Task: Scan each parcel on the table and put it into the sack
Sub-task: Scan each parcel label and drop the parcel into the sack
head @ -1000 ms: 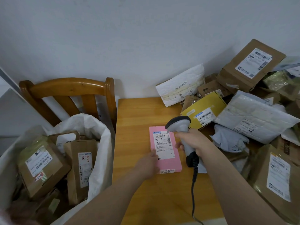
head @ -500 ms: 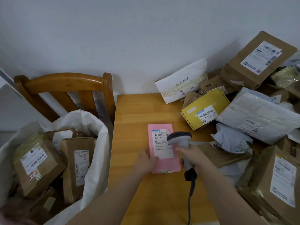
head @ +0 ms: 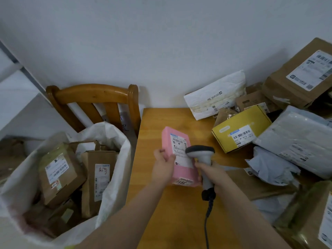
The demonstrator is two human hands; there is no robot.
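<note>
My left hand (head: 162, 167) grips a pink parcel (head: 181, 174) by its left edge and holds it tilted above the wooden table (head: 158, 121), its white label facing up. My right hand (head: 212, 172) grips the handle of a grey barcode scanner (head: 202, 155), whose head sits right over the parcel's label. The scanner's black cable hangs down toward me. At the left stands the open white sack (head: 115, 139) with several brown cardboard parcels inside.
A pile of parcels fills the table's right side: a yellow box (head: 240, 130), a white padded mailer (head: 215, 96), grey poly bags (head: 298, 139) and brown boxes (head: 296, 76). A wooden chair (head: 93, 97) stands behind the sack, against the wall.
The pink parcel lay flat on the table; my left hand has now lifted and tilted it. The scanner in my right hand has stayed close over the label.
</note>
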